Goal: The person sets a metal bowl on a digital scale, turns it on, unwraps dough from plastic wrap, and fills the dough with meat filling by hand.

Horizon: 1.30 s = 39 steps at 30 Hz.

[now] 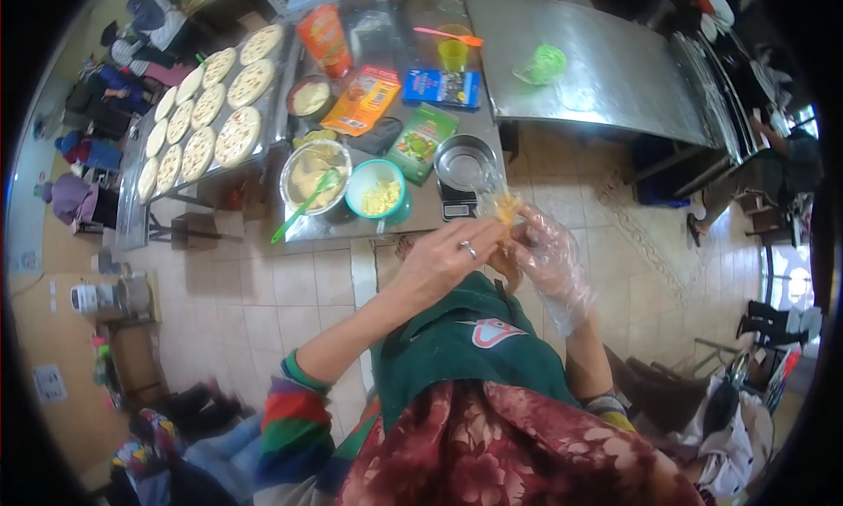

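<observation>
My left hand [448,256], bare with a ring, has its fingers closed on a clear plastic bag [492,190] that has something yellow-orange in it. Inside a clear plastic glove, my right hand [549,256] pinches the same bag from the other side. Just beyond lies a round metal bowl [464,164] on a small scale [458,209]. To its left stand a turquoise bowl [376,188] of pale yellow bits and a larger bowl [316,177] of pale paste with a green spoon [303,209] in it.
A rack of round flatbreads [206,102] stands at the left. Orange, green and blue packets [442,88] lie on the near table. A second metal table [606,67] holds a green bundle [546,64]. Several people [75,194] are at the far left.
</observation>
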### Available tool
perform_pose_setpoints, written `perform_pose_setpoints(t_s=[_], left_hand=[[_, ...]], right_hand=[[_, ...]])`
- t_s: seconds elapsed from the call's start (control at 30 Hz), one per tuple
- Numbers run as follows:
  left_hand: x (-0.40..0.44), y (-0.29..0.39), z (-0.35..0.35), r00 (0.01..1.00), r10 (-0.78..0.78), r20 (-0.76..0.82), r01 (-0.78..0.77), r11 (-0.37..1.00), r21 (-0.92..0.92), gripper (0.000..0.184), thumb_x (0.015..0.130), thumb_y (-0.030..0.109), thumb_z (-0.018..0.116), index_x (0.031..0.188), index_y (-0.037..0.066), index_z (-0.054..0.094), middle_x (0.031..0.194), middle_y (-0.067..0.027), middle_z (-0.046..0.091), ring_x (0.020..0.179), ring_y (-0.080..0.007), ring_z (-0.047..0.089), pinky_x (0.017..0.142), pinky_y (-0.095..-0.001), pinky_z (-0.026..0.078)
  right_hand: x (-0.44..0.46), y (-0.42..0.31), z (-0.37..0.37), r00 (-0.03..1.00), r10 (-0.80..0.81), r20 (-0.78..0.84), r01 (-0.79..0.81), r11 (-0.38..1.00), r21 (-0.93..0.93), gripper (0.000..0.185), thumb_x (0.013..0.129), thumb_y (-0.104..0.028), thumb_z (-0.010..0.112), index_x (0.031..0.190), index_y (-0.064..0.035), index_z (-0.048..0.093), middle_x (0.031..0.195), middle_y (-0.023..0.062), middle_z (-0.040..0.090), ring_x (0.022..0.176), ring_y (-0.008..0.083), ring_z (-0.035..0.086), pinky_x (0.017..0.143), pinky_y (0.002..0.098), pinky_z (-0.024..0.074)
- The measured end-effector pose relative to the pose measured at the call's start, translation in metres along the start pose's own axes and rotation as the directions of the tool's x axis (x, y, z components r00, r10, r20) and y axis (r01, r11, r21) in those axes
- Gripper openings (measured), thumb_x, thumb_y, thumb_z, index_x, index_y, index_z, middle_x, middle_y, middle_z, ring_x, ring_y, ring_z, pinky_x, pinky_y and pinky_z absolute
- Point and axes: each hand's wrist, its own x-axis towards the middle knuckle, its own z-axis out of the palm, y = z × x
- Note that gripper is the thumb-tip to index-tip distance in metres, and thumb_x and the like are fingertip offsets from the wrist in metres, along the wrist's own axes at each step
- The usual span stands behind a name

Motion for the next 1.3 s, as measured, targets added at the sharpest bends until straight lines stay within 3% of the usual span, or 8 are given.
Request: perform_pose_setpoints(t_s=[0.1,0.4,0.57,0.77,0.87,0.97,1.13,1.3], left_hand=[[-0.008,-0.01,0.008,0.994,0.076,0.075,-0.079,0.996,0.04,0.03,0.076,0.01,0.065,0.103,0.002,0.057,0.097,-0.0072,0.06,0.085,-0.0235,0.06,0.067,-0.0316,0.052],[-0.02,-0.021,0.009,0.974,-0.015,0.227,0.006,0.999,0.039,0.032,0.075,0.012,0.063,0.104,0.006,0.053,0.086,-0.0081,0.057,0.076,-0.0257,0.06,0.062,-0.0332,0.051],[-0.017,-0.023,0.003,0.946,-0.198,0.256,0.234,0.965,-0.119,0.022,0.079,0.016,0.061,0.098,0.006,0.057,0.089,-0.0127,0.061,0.079,-0.0313,0.059,0.065,-0.0374,0.05],[-0.014,-0.027,-0.003,0.935,-0.117,0.336,0.151,0.985,-0.078,0.02,0.082,0.018,0.059,0.096,0.005,0.058,0.086,-0.0117,0.06,0.078,-0.0299,0.06,0.065,-0.0377,0.05],[-0.016,-0.029,-0.001,0.937,-0.045,0.347,0.046,0.999,0.005,0.019,0.082,0.018,0.058,0.094,0.004,0.057,0.085,-0.0097,0.059,0.077,-0.0277,0.06,0.063,-0.0366,0.05],[-0.019,-0.03,0.005,0.915,-0.029,0.402,-0.028,0.99,0.136,0.019,0.08,0.017,0.058,0.094,0.004,0.055,0.084,-0.0083,0.057,0.076,-0.0258,0.059,0.062,-0.0347,0.051],[-0.011,-0.031,0.012,0.912,-0.032,0.408,-0.026,0.991,0.134,0.021,0.078,0.016,0.059,0.093,0.004,0.053,0.083,-0.0085,0.055,0.076,-0.0253,0.059,0.061,-0.0341,0.051],[-0.01,-0.037,0.02,0.878,-0.18,0.443,0.224,0.974,-0.047,0.023,0.075,0.014,0.061,0.093,0.002,0.051,0.081,-0.0103,0.057,0.073,-0.0262,0.059,0.062,-0.0343,0.049]], right_hand=[[-0.001,0.008,0.007,0.999,0.035,0.021,-0.035,0.999,0.022,0.045,0.08,-0.003,0.059,0.124,-0.0011,0.047,0.082,0.0065,0.062,0.073,0.0089,0.055,0.065,0.0235,0.047],[0.004,0.009,0.025,0.99,0.104,0.093,-0.092,0.989,-0.118,0.052,0.078,0.0,0.054,0.128,-0.0067,0.045,0.072,0.0007,0.055,0.062,0.0071,0.049,0.057,0.0227,0.0436],[0.007,0.005,0.024,0.971,0.177,0.16,-0.192,0.978,0.079,0.058,0.076,-0.003,0.055,0.132,-0.0073,0.041,0.069,0.0005,0.054,0.06,0.0062,0.048,0.055,0.023,0.0423],[0.013,-0.002,0.019,0.969,0.137,0.206,-0.099,0.978,-0.183,0.058,0.078,-0.002,0.053,0.133,-0.0109,0.039,0.069,0.0035,0.056,0.06,0.0079,0.05,0.053,0.0241,0.0442],[0.014,0.002,0.019,0.952,0.203,0.229,-0.182,0.977,-0.108,0.063,0.074,-0.002,0.057,0.133,-0.0155,0.039,0.068,0.0035,0.054,0.061,0.0075,0.045,0.057,0.0247,0.0424],[0.016,-0.004,0.02,0.953,0.197,0.229,-0.157,0.971,-0.18,0.066,0.073,-0.003,0.06,0.134,-0.0184,0.038,0.068,0.0044,0.054,0.062,0.0094,0.046,0.06,0.0266,0.0438],[0.017,0.004,0.02,0.969,0.139,0.204,-0.075,0.953,-0.294,0.069,0.072,-0.005,0.064,0.134,-0.0227,0.038,0.069,0.0061,0.054,0.063,0.0146,0.051,0.064,0.0298,0.046],[0.014,0.007,0.014,0.973,0.127,0.192,-0.072,0.96,-0.272,0.066,0.075,-0.007,0.061,0.134,-0.0243,0.038,0.067,0.0058,0.053,0.06,0.0151,0.051,0.063,0.0297,0.046]])
